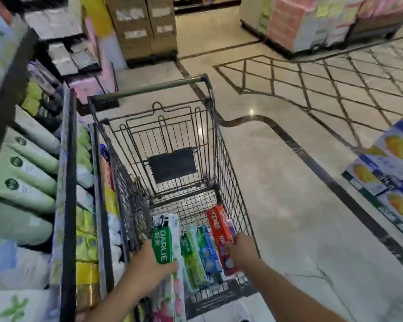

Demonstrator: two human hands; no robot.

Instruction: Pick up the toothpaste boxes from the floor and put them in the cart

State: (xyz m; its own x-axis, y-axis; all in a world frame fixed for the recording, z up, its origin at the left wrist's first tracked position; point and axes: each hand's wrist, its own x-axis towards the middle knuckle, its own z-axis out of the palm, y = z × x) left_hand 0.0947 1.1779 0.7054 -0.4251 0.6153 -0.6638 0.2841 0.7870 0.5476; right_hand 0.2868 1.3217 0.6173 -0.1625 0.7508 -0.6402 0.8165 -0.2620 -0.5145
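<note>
A black wire shopping cart (228, 159) stands in front of me, its basket holding several toothpaste boxes at the near end. My left hand (147, 263) grips a green and white Darlie toothpaste box (164, 238) at the basket's left side. My right hand (242, 248) rests on a red toothpaste box (219, 223) that leans against the cart's right wall. Between them lie a green box (192, 252) and a blue box (208, 247). A long white box with pink flowers (172, 296) sits under my left hand.
A dark shelf unit (65, 173) packed with green and yellow packages runs tight along the cart's left side. Stacked blue and yellow cartons (391, 166) stand at the right. Brown cartons (144, 26) and pink pallets (312, 24) lie farther ahead across the tiled floor (289, 194).
</note>
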